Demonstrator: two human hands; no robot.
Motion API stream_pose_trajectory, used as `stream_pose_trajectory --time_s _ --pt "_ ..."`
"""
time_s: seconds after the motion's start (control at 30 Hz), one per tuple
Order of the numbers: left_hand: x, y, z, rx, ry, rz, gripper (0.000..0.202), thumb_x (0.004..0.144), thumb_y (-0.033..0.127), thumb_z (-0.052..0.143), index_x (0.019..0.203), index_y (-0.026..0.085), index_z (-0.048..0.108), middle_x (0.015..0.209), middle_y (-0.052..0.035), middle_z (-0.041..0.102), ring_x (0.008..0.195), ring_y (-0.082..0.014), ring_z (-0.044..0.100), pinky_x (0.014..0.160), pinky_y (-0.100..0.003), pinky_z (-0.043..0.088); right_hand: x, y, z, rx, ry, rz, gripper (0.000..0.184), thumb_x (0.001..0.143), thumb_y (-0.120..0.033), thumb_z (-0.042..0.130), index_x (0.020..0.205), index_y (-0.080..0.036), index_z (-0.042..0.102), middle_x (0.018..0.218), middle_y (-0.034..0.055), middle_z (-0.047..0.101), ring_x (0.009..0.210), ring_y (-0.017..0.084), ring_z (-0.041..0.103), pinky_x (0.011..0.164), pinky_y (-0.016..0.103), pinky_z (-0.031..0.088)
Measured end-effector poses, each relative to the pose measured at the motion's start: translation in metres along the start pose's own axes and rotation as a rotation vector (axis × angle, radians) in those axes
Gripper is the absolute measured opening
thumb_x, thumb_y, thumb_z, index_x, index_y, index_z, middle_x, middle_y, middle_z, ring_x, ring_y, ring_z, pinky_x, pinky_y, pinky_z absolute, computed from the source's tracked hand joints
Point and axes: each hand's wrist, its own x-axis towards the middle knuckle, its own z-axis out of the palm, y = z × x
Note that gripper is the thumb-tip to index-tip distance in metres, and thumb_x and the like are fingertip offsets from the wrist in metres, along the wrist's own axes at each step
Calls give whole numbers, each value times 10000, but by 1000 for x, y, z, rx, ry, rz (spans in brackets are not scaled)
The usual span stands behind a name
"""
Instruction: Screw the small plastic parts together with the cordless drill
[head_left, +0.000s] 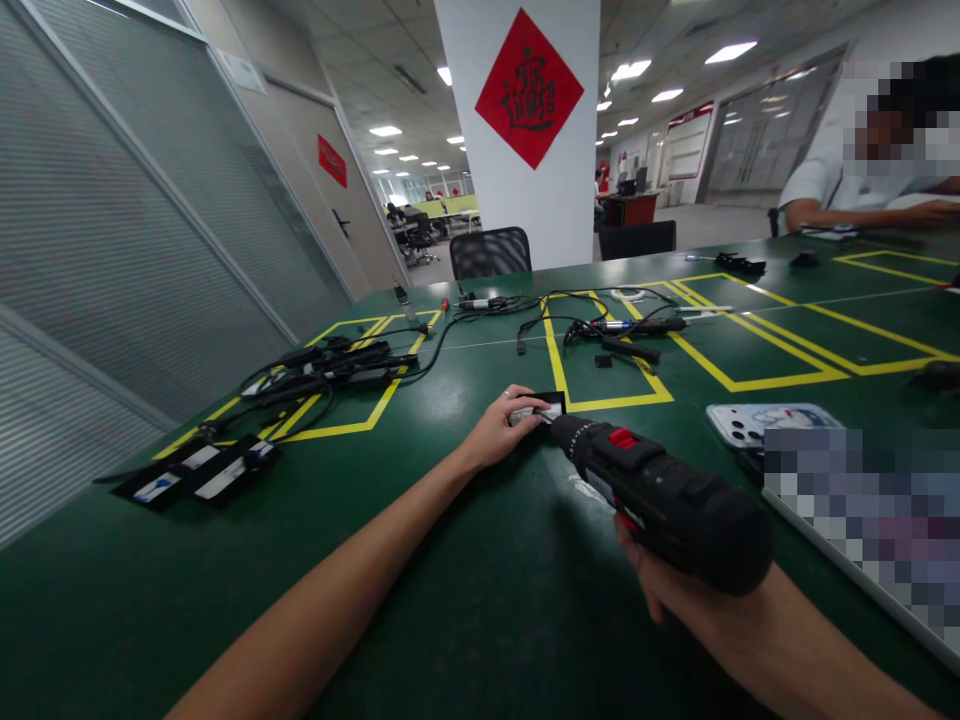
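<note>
My right hand (660, 585) grips a black cordless drill (667, 495) with a red switch, its nose pointing left at a small black and white flat part (541, 409) on the green table (480, 600). My left hand (501, 428) reaches forward and pinches that small part, holding it down on the table just in front of the drill's tip. A ring shows on one finger of the left hand.
Black cables and adapters (330, 368) lie at the left inside yellow tape lines. Flat black parts (199, 472) sit near the left edge. Tools and wires (622, 330) lie further back. A phone (757, 422) lies at the right. Another person (862, 185) sits at the far right corner.
</note>
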Motion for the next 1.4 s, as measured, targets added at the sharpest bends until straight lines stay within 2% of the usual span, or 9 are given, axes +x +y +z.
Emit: stream_pose_trajectory --time_s 0.23,0.63,0.77,0.87,0.97,1.07,1.2,1.33,1.4 --pt "-1 1 0 -13 1 5 255 836 298 502 1035 201 628 1092 -74 503 1048 -197 487 968 -374 375 -2 -3 5 113 49 174 236 709 -451 510 672 -221 543 874 104 682 953 299 598 804 425 453" --pt "-2 0 -1 -6 -2 4 254 836 295 501 1033 201 629 1092 -68 501 1045 -192 484 973 -366 370 -2 -4 8 128 95 160 297 704 -453 527 523 -218 512 841 82 690 848 261 613 763 381 459" --pt "-1 -2 -1 -20 -7 7 256 840 297 496 1038 206 630 1086 -68 501 1036 -190 487 961 -361 374 -3 -4 7 142 86 155 292 705 -463 524 548 -217 523 893 95 684 947 286 594 719 362 470" --pt "-1 -4 -1 -31 -11 4 256 840 292 496 1044 214 631 1092 -64 498 1037 -188 485 963 -359 370 -4 -2 6 123 42 158 323 732 -476 491 533 -222 509 755 101 668 972 305 585 623 336 469" --pt "-1 -5 -1 -46 -20 -3 260 842 285 490 1049 215 632 1098 -64 497 1048 -192 479 975 -364 359 -3 3 5 119 7 137 331 771 -473 452 562 -224 521 595 65 615 786 268 630 539 311 442" --pt "-1 -5 -2 -72 -31 2 266 849 284 477 1056 214 630 1107 -64 491 1058 -194 473 982 -362 349 0 11 7 137 43 101 285 796 -441 448 669 -218 572 564 22 596 573 186 595 560 307 447" --pt "-1 -5 -3 -77 -37 9 272 852 286 472 1062 210 626 1111 -65 486 1060 -194 471 985 -359 342 6 21 14 129 83 83 284 778 -453 502 863 -206 614 560 -5 592 559 167 572 665 332 459" --pt "-2 -3 -2 -57 -36 16 268 831 233 485 1058 202 623 1109 -64 486 1067 -195 469 993 -358 340 9 28 20 155 152 111 319 748 -500 495 708 -204 605 552 14 587 516 161 558 582 309 459" --pt "-2 -2 -3 -41 -40 16 283 807 197 498 1063 202 617 1118 -61 482 1075 -195 467 1000 -355 338 9 30 22 174 155 79 302 747 -486 492 715 -206 599 534 3 572 482 150 540 576 306 460"
